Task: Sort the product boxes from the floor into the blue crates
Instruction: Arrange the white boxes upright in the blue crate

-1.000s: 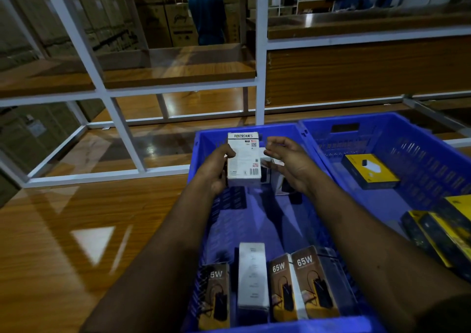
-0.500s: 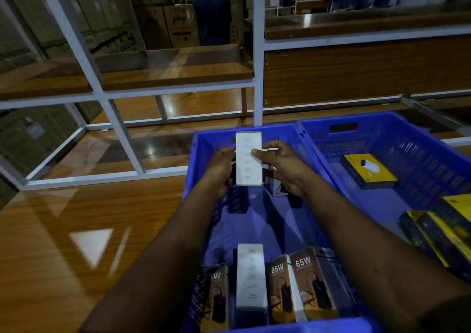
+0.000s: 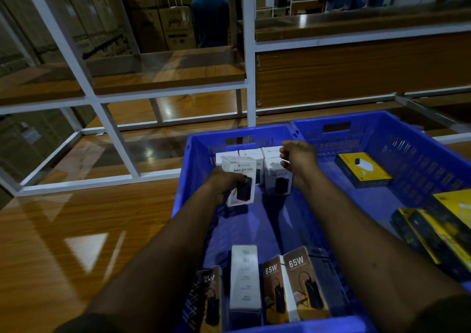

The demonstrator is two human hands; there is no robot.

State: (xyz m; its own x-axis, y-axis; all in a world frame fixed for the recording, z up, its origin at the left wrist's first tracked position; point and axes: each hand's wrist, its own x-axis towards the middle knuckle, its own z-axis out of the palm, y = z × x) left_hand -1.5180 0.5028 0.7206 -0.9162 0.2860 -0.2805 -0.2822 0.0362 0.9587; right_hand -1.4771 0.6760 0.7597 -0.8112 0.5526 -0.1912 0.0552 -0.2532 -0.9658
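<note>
Left hand (image 3: 224,183) gripped a white box (image 3: 239,179), lowering it into the left crate (image 3: 193,159) at 12 o'clock beside the standing white boxes (image 3: 254,158). Right hand (image 3: 298,158) curled, grasp unclear. Right crate (image 3: 418,154) at 2 o'clock held yellow boxes (image 3: 363,169). Floor stock out of view.

The single camera sat on my head, facing forward and down over both forearms, close above the near blue slatted plastic crate (image 3: 193,159) (only one view, so nothing was shared).
</note>
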